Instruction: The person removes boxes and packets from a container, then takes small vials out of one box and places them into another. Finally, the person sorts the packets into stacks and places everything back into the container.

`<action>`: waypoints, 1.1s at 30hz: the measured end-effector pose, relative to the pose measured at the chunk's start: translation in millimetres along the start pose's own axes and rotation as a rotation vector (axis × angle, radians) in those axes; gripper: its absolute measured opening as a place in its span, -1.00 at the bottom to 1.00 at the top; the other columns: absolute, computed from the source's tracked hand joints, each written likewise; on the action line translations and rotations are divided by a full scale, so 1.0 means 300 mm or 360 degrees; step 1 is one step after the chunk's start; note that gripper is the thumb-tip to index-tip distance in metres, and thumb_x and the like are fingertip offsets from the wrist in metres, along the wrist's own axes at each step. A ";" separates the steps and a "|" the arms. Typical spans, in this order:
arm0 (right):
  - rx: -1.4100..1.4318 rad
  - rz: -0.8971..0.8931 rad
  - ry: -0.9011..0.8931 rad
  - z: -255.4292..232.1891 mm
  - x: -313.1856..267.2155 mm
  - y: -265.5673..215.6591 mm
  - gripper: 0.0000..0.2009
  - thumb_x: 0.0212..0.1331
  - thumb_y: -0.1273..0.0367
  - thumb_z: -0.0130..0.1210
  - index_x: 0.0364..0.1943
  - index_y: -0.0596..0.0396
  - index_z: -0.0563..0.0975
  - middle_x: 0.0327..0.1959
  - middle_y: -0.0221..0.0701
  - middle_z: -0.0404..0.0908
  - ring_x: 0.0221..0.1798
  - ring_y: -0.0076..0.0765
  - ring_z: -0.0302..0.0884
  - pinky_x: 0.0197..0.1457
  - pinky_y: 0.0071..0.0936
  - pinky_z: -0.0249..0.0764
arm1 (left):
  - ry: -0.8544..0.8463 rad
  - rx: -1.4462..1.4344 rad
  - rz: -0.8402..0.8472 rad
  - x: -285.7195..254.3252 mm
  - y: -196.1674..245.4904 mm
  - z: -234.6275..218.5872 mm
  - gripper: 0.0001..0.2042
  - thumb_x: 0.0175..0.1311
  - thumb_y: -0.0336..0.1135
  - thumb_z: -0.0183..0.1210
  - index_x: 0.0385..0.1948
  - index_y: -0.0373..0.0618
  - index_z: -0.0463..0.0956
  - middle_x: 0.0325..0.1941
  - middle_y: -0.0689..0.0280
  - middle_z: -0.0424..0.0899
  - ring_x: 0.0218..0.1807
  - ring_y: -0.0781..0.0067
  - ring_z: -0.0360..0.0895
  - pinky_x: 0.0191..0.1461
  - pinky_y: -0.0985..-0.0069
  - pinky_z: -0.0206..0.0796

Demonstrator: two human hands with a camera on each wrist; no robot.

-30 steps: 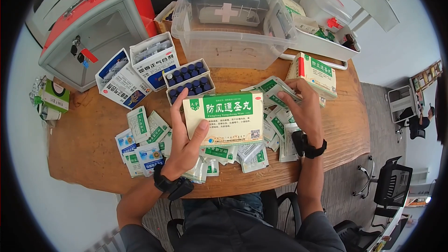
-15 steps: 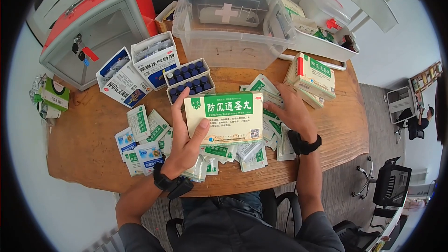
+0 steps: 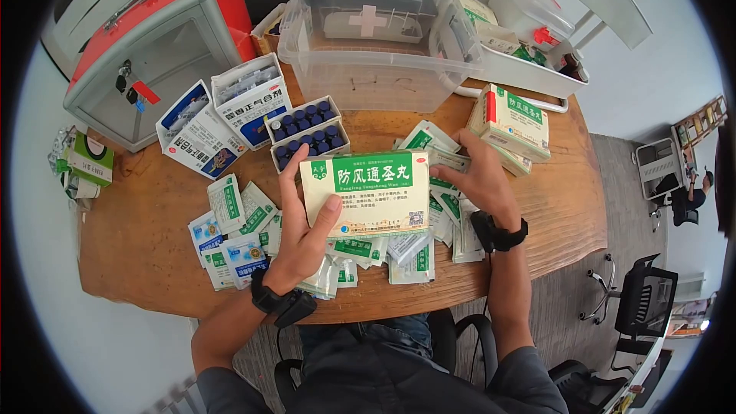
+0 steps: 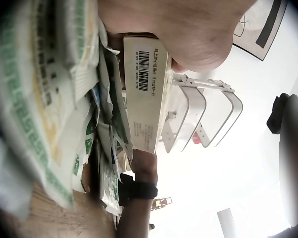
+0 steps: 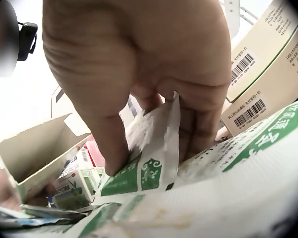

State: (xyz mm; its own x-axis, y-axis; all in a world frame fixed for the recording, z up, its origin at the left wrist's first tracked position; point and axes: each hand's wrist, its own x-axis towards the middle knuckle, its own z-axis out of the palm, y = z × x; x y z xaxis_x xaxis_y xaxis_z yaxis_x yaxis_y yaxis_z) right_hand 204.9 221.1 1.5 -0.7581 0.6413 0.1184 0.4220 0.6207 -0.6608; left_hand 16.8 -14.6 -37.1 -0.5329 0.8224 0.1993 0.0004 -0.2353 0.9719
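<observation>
My left hand [image 3: 300, 241] holds a cream and green medicine box [image 3: 368, 211] over the middle of the table, thumb across its printed front. The box's end flap stands open toward the right hand in the right wrist view. Right of it, my right hand [image 3: 484, 180] reaches down into a pile of flat white and green sachets [image 3: 451, 203]. Up close, thumb and fingers pinch one sachet [image 5: 154, 166], which stands tilted up from the pile. More sachets [image 3: 356, 251] lie under the box, and others [image 3: 228, 203] lie to the left.
Stacked boxes of the same print [image 3: 521, 126] stand beyond the right hand. At the back are a clear plastic bin [image 3: 376, 80] and a white tray [image 3: 529, 77]. Blue-capped vials [image 3: 313, 132], blue and white boxes [image 3: 251, 96] and a red-grey cabinet [image 3: 165, 54] stand left.
The right hand has drawn slightly toward me and left over the sachets, from holding one up to pinching at the pile. The left hand and box stay nearly in place.
</observation>
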 end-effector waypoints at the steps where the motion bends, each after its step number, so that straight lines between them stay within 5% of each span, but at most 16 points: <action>1: 0.0001 -0.0001 -0.0002 0.003 0.000 0.006 -0.57 0.10 0.34 0.52 -0.06 0.28 0.57 -0.18 -0.09 0.72 -0.12 0.00 0.69 0.02 -0.19 0.56 | 0.0001 -0.0002 0.0004 0.000 -0.001 0.000 -0.29 0.60 -0.38 0.05 0.65 -0.16 -0.17 0.39 0.18 0.36 0.37 0.39 0.40 0.51 0.40 0.22; 3: 0.0256 0.0019 0.0118 0.009 0.000 0.024 -0.62 0.11 0.39 0.53 -0.09 0.24 0.57 -0.22 -0.15 0.74 -0.16 -0.21 0.70 0.01 -0.29 0.57 | 0.0004 -0.0016 0.0005 -0.001 -0.004 0.000 -0.29 0.60 -0.38 0.05 0.65 -0.16 -0.17 0.39 0.18 0.35 0.38 0.39 0.40 0.51 0.40 0.21; 7: 0.0294 -0.0003 0.0239 0.005 -0.007 0.021 -0.66 0.14 0.43 0.51 -0.10 0.23 0.57 -0.21 -0.20 0.76 -0.16 -0.32 0.70 0.01 -0.35 0.57 | -0.0006 0.0004 0.0015 -0.004 0.001 -0.003 -0.28 0.60 -0.37 0.05 0.65 -0.16 -0.17 0.40 0.17 0.34 0.39 0.38 0.38 0.52 0.37 0.19; 12: 0.0152 -0.0110 0.0434 0.009 -0.012 0.023 -0.67 0.16 0.48 0.47 -0.04 0.20 0.59 -0.17 -0.21 0.77 -0.12 -0.19 0.73 0.04 -0.33 0.59 | -0.0016 -0.0009 0.0007 -0.005 -0.001 -0.006 -0.28 0.60 -0.35 0.06 0.66 -0.15 -0.17 0.40 0.17 0.34 0.40 0.37 0.37 0.53 0.34 0.18; 18: -0.0070 -0.0234 0.0311 0.021 -0.017 -0.004 -0.62 0.14 0.54 0.42 0.07 0.14 0.63 -0.06 -0.15 0.76 0.02 0.03 0.73 0.09 -0.23 0.59 | -0.0034 0.0027 0.0020 -0.004 -0.004 -0.012 -0.27 0.63 -0.33 0.08 0.65 -0.17 -0.20 0.42 0.07 0.34 0.42 0.28 0.37 0.51 0.29 0.24; 25: -0.0010 -0.0240 0.0208 0.021 -0.023 0.010 -0.69 0.20 0.50 0.39 0.03 0.17 0.65 -0.14 -0.08 0.78 -0.08 0.13 0.75 0.00 -0.20 0.60 | -0.0013 -0.0008 0.0001 -0.002 0.001 -0.002 -0.28 0.60 -0.36 0.05 0.66 -0.13 -0.17 0.40 0.18 0.33 0.41 0.35 0.37 0.54 0.34 0.18; 31: 0.0079 -0.0128 0.0403 0.022 -0.024 -0.012 -0.72 0.23 0.48 0.38 0.00 0.21 0.65 -0.16 -0.07 0.78 -0.09 0.17 0.75 -0.01 -0.20 0.61 | -0.0021 -0.0017 0.0000 -0.003 0.000 -0.004 -0.28 0.60 -0.36 0.06 0.66 -0.13 -0.16 0.40 0.18 0.33 0.41 0.36 0.36 0.53 0.34 0.18; 33: 0.0002 -0.0319 0.0342 0.024 -0.019 -0.019 -0.74 0.23 0.48 0.38 -0.01 0.22 0.65 -0.17 -0.05 0.78 -0.10 0.17 0.75 -0.03 -0.19 0.60 | -0.0027 0.0010 0.0022 -0.001 -0.003 -0.008 -0.28 0.61 -0.34 0.07 0.65 -0.15 -0.18 0.41 0.11 0.33 0.41 0.32 0.37 0.52 0.31 0.22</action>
State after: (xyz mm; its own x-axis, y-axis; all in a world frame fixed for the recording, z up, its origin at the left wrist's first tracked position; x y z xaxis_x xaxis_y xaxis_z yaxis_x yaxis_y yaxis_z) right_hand 203.3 210.7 -0.9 -0.7033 0.5871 0.4009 0.2739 0.7441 -0.6093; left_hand 15.0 -15.9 -38.5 -0.5184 0.8278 0.2146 0.0130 -0.2433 0.9699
